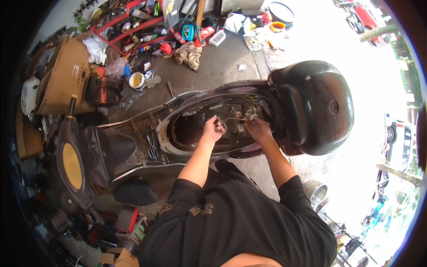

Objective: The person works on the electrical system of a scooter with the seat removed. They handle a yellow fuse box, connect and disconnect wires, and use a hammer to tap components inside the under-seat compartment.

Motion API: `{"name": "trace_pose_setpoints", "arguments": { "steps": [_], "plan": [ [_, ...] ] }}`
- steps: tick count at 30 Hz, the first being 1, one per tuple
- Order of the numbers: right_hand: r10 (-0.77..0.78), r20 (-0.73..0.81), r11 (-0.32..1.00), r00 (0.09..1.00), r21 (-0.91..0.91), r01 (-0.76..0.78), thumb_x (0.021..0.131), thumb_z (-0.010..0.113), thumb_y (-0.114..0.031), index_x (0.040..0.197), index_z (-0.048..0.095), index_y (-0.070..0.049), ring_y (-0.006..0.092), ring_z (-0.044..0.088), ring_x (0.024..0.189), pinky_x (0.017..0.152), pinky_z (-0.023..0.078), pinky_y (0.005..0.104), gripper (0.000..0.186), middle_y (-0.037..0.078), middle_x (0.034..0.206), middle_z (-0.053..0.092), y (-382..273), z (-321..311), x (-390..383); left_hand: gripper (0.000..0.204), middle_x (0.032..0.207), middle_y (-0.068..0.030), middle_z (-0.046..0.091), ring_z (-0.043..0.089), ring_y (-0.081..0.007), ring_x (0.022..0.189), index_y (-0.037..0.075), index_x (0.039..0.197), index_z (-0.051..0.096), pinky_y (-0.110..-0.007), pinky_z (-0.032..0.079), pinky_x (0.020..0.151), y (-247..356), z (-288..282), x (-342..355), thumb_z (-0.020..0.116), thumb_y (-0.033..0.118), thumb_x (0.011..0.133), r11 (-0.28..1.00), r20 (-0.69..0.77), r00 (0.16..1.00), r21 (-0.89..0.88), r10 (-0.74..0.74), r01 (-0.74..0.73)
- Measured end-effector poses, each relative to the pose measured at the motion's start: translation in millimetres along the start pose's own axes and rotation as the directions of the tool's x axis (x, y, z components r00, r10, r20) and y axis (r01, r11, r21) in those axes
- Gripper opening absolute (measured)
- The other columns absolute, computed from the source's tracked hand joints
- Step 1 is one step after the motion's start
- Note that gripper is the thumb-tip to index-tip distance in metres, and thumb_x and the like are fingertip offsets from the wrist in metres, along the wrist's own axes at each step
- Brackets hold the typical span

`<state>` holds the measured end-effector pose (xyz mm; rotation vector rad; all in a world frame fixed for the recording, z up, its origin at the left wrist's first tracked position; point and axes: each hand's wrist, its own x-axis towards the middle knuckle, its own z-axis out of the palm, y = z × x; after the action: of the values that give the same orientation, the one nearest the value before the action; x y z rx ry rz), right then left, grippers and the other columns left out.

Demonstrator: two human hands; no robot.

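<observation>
A dark motor scooter (195, 101) stands across in front of me, its underseat opening (189, 129) uncovered. Inside the right part of that opening lie several thin coloured wires (251, 104) and small pale connectors (241, 127). My left hand (214, 129) is closed over the middle of the opening, with a pale wire (232, 118) at its fingers. That wire runs across toward my right hand (259, 129), whose fingers are pinched among the wiring at a small whitish piece (253, 116). My fingers partly hide what each hand grips.
A black top box (320, 109) sits at the scooter's rear, right. On the footboard lies a pair of scissors-like tools (152, 147). Beyond are a red rack (133, 42) of bottles, a rag (188, 55), a bucket (137, 80) and a cardboard box (66, 75). A metal bucket (316, 192) stands near right.
</observation>
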<state>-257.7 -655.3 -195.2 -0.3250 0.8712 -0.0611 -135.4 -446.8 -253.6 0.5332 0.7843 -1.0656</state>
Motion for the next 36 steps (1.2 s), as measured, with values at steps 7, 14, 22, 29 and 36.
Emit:
{"name": "trace_pose_setpoints", "arguments": {
  "steps": [7,14,22,29,36],
  "plan": [
    [0.052,0.002,0.997,0.999,0.052,-0.052,0.100,0.049,-0.032,0.111,0.056,-0.005,0.0314,0.063,0.102,0.091,0.049,0.0463,0.030,0.014,0.110,0.066,15,8,9,0.023,0.059,-0.0003,0.050,0.046,-0.0151,0.047,0.010,0.073,0.056,-0.029,0.038,0.044,-15,-42,-9,0.061,0.020,0.093,0.727,-0.239,0.961,0.684,0.139,0.065],
    [0.086,0.006,0.993,0.996,-0.084,-0.086,0.102,0.048,-0.031,0.113,0.053,-0.002,0.0346,0.065,0.102,0.091,0.053,0.0486,0.031,0.017,0.109,0.065,28,1,18,0.053,0.111,-0.0174,0.068,0.063,-0.0361,0.106,-0.002,0.128,0.053,-0.040,0.048,0.098,-34,-42,-34,0.063,0.021,0.081,-0.506,0.233,0.667,0.826,0.708,0.249],
    [0.119,0.009,0.974,0.993,-0.196,-0.115,0.100,0.051,-0.026,0.115,0.061,-0.004,0.0301,0.061,0.106,0.093,0.049,0.0462,0.029,0.013,0.110,0.065,22,10,36,0.044,0.099,-0.0090,0.067,0.064,-0.0196,0.096,-0.003,0.120,0.057,-0.032,0.049,0.087,-31,41,-10,0.067,0.025,0.088,0.226,0.225,0.953,0.936,0.200,-0.269],
    [0.089,-0.094,0.960,0.992,-0.258,-0.111,0.094,0.059,-0.025,0.096,0.065,-0.009,0.0250,0.063,0.090,0.083,0.049,0.0406,0.017,0.008,0.098,0.068,23,10,46,0.052,0.102,-0.0236,0.069,0.065,-0.0384,0.103,-0.002,0.106,0.065,-0.045,0.049,0.087,-31,74,-23,0.057,0.047,0.093,-0.432,0.293,0.897,0.892,0.332,-0.131],
    [0.145,-0.009,0.972,0.989,-0.183,-0.144,0.096,0.057,-0.026,0.098,0.067,-0.008,0.0257,0.063,0.098,0.091,0.048,0.0411,0.021,0.008,0.105,0.070,26,19,49,0.052,0.107,-0.0268,0.066,0.062,-0.0428,0.106,-0.001,0.110,0.064,-0.049,0.047,0.089,-35,76,-21,0.051,0.048,0.095,-0.261,0.296,0.878,0.943,0.376,-0.206]
  ]
}}
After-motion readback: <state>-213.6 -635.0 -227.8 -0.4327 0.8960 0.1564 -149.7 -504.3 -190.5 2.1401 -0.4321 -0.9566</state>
